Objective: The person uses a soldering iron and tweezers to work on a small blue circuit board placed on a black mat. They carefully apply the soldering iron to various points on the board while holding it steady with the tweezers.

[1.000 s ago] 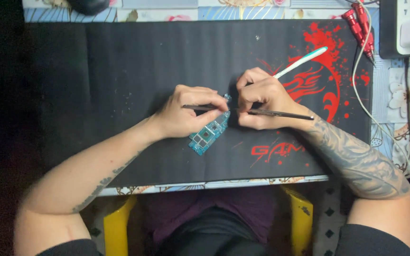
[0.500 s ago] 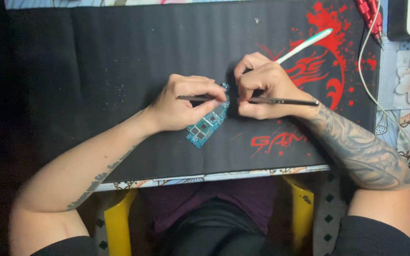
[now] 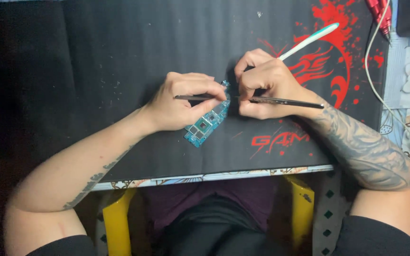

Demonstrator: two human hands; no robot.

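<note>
- Both hands meet at the middle of the black desk mat (image 3: 119, 57), fingers curled, their tips close together over a small circuit board.
- Left hand (image 3: 179, 102) is pinched shut around a thin dark metal tool (image 3: 193, 97) that runs level toward the right, and the heel of this hand lies on the mat beside the board.
- Right hand (image 3: 266, 83) is closed around a second slim metal tool (image 3: 285, 100), which passes under its fingers and sticks out to the right over the tattooed forearm.
- Whether the two metal pieces are separate tools cannot be told, since the fingers hide where they meet.
- The blue-green circuit board (image 3: 207, 123) lies flat and aslant on the mat, its lower end free near the person's body, its upper end tucked beneath the fingertips of both hands.
- Nearer the body, the front edge of the table shows a patterned cloth (image 3: 243, 174), with a yellow chair frame (image 3: 304, 208) below it.
- Beyond the right hand, a white stick with a pale blue tip (image 3: 309, 40) slants across the mat's red design; it seems to rise from behind that hand.
- Farther right, a white cable (image 3: 380, 95) curves along the mat's edge, and red-handled tools (image 3: 380, 14) lie at the top corner.
</note>
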